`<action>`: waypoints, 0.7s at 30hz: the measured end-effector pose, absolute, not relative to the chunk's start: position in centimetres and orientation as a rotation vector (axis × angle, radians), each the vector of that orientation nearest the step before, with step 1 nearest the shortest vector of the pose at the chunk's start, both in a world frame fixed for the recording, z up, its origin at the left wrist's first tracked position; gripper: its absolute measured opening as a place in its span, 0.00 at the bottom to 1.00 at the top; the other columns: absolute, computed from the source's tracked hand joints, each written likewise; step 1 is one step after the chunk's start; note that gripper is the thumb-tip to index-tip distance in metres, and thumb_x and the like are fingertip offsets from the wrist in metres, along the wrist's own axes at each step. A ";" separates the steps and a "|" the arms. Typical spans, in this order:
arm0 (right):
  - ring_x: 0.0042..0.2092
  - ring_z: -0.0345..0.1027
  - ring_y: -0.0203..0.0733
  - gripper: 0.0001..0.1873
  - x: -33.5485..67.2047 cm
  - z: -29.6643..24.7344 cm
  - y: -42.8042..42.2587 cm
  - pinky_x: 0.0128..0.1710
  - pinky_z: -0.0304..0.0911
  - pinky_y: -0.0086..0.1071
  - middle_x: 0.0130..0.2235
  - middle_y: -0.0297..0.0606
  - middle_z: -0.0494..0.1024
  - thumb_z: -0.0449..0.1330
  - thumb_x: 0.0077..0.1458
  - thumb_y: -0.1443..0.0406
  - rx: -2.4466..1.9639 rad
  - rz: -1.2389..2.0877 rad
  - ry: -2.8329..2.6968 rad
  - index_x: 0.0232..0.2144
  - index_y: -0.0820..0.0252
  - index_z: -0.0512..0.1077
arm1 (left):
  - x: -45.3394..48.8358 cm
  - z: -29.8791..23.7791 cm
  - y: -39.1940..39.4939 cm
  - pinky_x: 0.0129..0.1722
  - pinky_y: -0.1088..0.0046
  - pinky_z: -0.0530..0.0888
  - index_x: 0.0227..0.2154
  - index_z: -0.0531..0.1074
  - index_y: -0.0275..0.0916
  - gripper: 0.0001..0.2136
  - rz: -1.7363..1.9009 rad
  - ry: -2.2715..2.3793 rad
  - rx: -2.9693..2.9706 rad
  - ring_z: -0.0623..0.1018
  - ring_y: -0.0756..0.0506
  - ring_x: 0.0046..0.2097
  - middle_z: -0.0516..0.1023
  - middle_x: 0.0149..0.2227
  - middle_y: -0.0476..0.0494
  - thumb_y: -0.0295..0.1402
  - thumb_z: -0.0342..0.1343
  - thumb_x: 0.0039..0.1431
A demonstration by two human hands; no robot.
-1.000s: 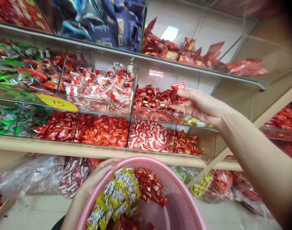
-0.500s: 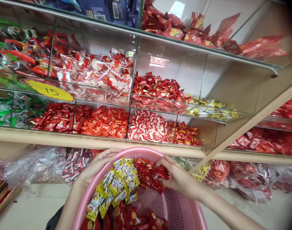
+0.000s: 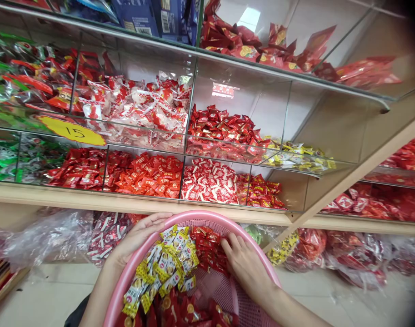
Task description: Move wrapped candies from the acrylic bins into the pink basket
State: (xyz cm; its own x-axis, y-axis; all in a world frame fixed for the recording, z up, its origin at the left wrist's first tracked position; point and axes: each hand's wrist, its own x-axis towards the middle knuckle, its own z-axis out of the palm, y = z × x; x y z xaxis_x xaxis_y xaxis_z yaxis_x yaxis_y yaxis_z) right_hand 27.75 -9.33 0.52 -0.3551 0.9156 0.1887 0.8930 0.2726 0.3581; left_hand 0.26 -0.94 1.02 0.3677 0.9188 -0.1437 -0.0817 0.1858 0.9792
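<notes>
A pink plastic basket (image 3: 262, 254) with mesh walls is at the bottom centre. My left hand (image 3: 139, 238) is closed over its left rim. Inside the basket, my right hand (image 3: 243, 263) is bent down against a pile of red-wrapped candies (image 3: 210, 252). Its fingers are curled, and the fingertips and whatever they hold are hidden. Yellow-and-white candy packets (image 3: 169, 263) lie heaped on the basket's left side. Bigger red packets with orange-slice pictures (image 3: 187, 311) fill the near side, cut off by the frame's lower edge.
Glass-fronted shelves (image 3: 296, 81) with divided bins hold many wrapped candies. A yellow tag (image 3: 72, 131) reading 15 hangs at the left. Below the wooden shelf edge (image 3: 74, 200), clear plastic bags (image 3: 47, 236) and bags of candies (image 3: 350, 254) sit near the tiled floor.
My right hand has shifted slightly down in the basket and turned knuckles up. Red packets earlier seen between its thumb and fingers are now covered or left in the pile. The left hand stays put.
</notes>
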 end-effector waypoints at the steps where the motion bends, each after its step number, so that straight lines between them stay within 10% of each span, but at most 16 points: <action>1: 0.37 0.61 0.44 0.14 27.8 0.4 -9.3 0.34 0.56 0.35 0.36 0.40 0.65 0.51 0.47 0.76 1.756 0.619 2.458 0.38 0.60 0.61 | 0.3 1.0 -0.9 0.56 0.67 0.58 0.47 0.67 0.40 0.19 0.873 0.936 1.157 0.64 0.42 0.54 0.66 0.52 0.42 0.34 0.55 0.50; 21: 0.33 0.69 0.40 0.10 27.2 1.2 -9.3 0.24 0.56 0.27 0.41 0.42 0.68 0.52 0.53 0.66 1.949 0.222 2.245 0.39 0.59 0.59 | 0.4 1.3 -1.0 0.55 0.70 0.59 0.44 0.68 0.40 0.17 0.874 0.925 1.154 0.66 0.43 0.53 0.67 0.51 0.42 0.34 0.55 0.49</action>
State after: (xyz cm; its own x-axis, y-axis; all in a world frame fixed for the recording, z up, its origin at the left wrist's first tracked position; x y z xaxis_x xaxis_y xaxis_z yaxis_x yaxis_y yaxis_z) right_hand 27.15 -9.26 1.17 -0.1379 0.9902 -0.0233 0.9664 0.1397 0.2157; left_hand 0.39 -1.00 1.33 0.3711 0.9178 -0.1410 -0.0886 0.1862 0.9785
